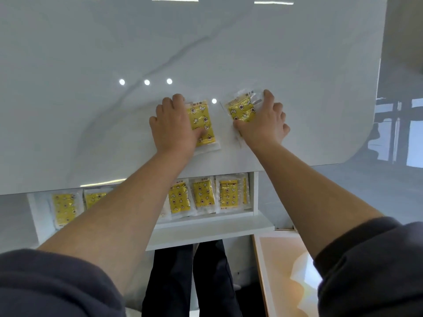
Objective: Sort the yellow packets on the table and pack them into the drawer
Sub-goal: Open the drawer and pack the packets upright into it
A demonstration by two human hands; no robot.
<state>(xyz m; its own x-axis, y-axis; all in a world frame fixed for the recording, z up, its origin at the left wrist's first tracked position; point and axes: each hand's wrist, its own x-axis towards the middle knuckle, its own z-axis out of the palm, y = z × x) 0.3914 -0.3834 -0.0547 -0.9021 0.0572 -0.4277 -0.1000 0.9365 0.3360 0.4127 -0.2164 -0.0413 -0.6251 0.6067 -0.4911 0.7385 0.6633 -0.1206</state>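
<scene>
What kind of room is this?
Probably a showroom or office: a glossy white marble-look table, a white pull-out drawer filled with yellow patterned packets, and pale smooth flooring.

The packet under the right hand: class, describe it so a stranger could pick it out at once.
Start at the white marble table; only two yellow packets lie on it. The packet under the right hand is the one nearer the table's rounded corner. Unlike the left-hand packet, it sits tilted, clear edge crumpled.
</scene>
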